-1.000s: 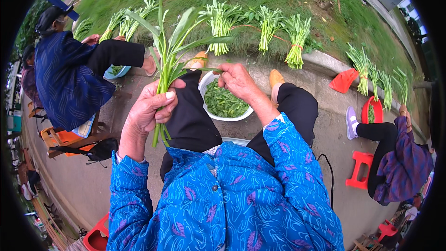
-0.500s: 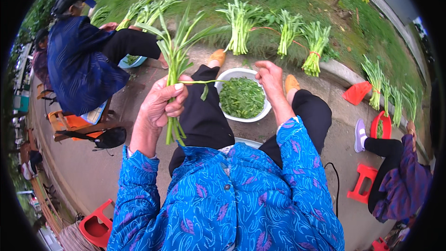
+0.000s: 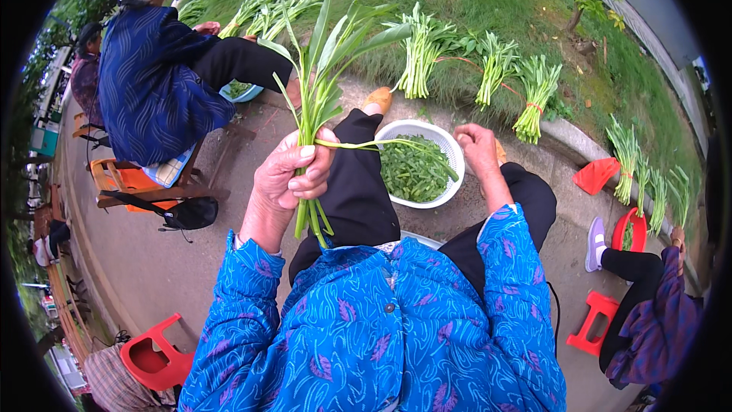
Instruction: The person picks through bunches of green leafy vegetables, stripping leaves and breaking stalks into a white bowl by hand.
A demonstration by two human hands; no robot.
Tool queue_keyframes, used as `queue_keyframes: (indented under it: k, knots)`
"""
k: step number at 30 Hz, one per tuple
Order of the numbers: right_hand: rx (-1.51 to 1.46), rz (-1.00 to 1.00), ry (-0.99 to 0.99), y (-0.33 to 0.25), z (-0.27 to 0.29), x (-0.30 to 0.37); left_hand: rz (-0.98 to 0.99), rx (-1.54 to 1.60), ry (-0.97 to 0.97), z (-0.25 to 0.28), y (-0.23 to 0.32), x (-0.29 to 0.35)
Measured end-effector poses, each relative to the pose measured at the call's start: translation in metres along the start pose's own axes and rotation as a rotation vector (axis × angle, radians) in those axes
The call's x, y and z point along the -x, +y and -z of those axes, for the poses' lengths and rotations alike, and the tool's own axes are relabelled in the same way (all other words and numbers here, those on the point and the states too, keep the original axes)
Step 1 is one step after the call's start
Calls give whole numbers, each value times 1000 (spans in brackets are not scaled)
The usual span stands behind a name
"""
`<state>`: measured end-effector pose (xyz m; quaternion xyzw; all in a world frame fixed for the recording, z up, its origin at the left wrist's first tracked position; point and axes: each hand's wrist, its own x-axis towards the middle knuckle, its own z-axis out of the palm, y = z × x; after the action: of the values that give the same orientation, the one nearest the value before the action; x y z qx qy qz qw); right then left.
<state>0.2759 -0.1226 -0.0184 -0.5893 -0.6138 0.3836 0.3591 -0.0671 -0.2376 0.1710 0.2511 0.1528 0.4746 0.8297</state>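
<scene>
My left hand (image 3: pixel 292 172) is wrapped round a bunch of water spinach (image 3: pixel 320 111), leaves up and cut stems poking out below the fist. One thin stem (image 3: pixel 358 144) juts sideways from the bunch and bends down over the basket. White and perforated, the plastic basket (image 3: pixel 450 143) sits between my knees, with torn green leaves and short stem pieces (image 3: pixel 412 172) inside. My right hand (image 3: pixel 480 151) hovers by the basket's right rim, its fingers curled together. Whatever those fingers may hold is hidden.
Tied water spinach bundles (image 3: pixel 424 53) lie along the kerb beside the grass. At the left a person in dark blue (image 3: pixel 156 84) sits near a black bag (image 3: pixel 191 214). Red stools (image 3: pixel 593 324) stand on both sides. Another person (image 3: pixel 659 320) sits at the right by a red basin (image 3: pixel 639 221).
The whole scene has shifted right in the view. The sideways stem now reaches farther across the basket and droops. My left hand keeps its hold on the bunch.
</scene>
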Motion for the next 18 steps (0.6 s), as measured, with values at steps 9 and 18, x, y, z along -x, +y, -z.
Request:
queue_keyframes:
  k: [9, 18]
  knots:
    - [-393, 31, -348, -148, 49, 36, -42, -37, 47, 3, 4, 9]
    - [-356, 300, -541, -155, 14, 51, -52, -45, 21, -2, 1, 6]
